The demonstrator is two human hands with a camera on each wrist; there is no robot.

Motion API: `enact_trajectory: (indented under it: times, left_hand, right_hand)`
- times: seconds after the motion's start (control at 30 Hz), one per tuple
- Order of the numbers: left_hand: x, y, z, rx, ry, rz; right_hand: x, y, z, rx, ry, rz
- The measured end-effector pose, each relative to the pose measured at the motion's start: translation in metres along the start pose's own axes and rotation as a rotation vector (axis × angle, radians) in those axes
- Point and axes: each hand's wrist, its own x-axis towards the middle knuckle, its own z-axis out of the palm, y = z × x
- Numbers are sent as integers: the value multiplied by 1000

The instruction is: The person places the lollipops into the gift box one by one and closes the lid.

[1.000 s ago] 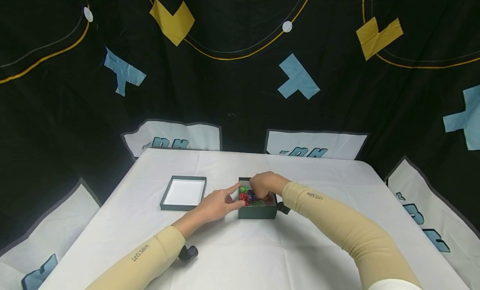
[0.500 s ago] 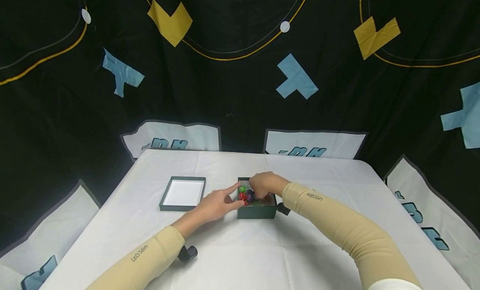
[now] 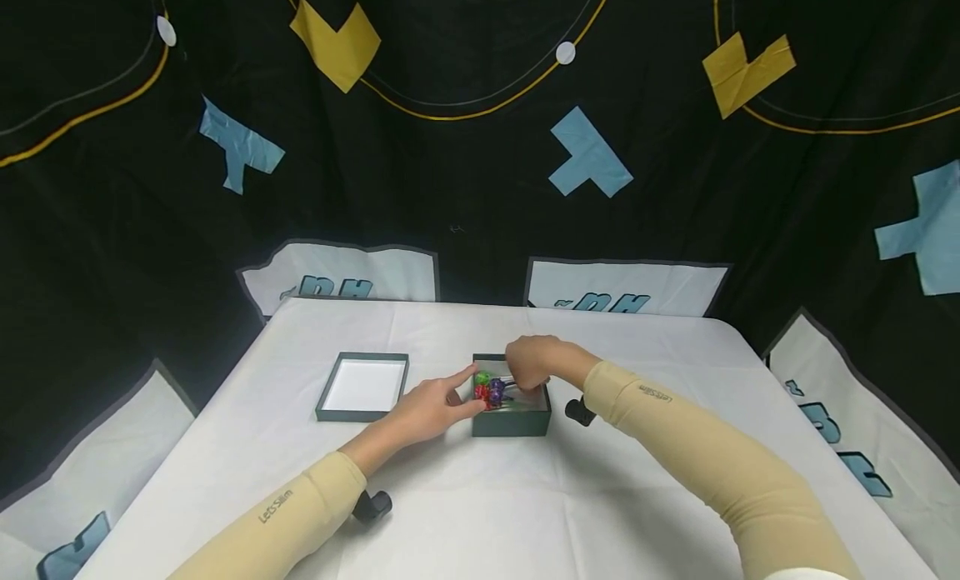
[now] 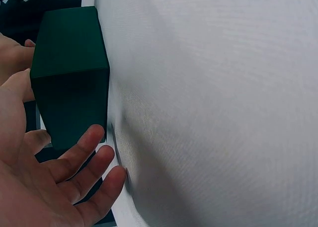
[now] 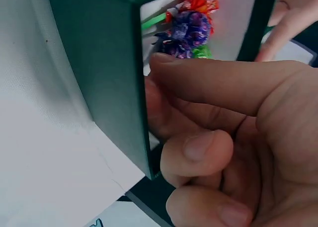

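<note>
A dark green box (image 3: 512, 424) stands uncovered on the white table. Wrapped lollipops lie at its left end: a red one (image 3: 482, 392), purple ones (image 3: 497, 390) and a green one (image 3: 483, 377). Their sticks point right; a green stick (image 5: 155, 21) shows in the right wrist view. My left hand (image 3: 431, 409) spreads thumb and index finger at the box's left side, its other fingers (image 4: 82, 150) loosely extended beside the wall. Inside the right end, my right hand (image 3: 529, 362) has its fingers loosely bent, thumb tip near the purple wrappers, with no stick visible between the fingertips.
The box's lid (image 3: 360, 416) lies to the left, white inside facing up. The tabletop (image 3: 480, 497) has a white cloth. A black curtain (image 3: 480, 188) with yellow and blue tape pieces hangs behind. Dark wrist mounts (image 3: 372, 507) hang below both forearms.
My right hand has shifted a little right and up from the lollipops, uncovering more of the purple ones and their sticks. The left hand keeps its place at the box.
</note>
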Motion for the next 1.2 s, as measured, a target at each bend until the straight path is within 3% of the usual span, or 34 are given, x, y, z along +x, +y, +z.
enact_trajectory:
  times: [0.3,0.53,0.9,1.2]
  left_hand:
    - [0,-1,0,6,0,-22]
    - [1,-2,1,16,7,-21]
    - [0,1,1,22,8,-20]
    - [1,2,1,15,7,-18]
  right_hand:
    - [-22,16,-2,112,140,-40]
    - [-38,32,1,176,249,-25]
    - [-62,63,16,259,272,56]
    - [-74,83,35,341,232,127]
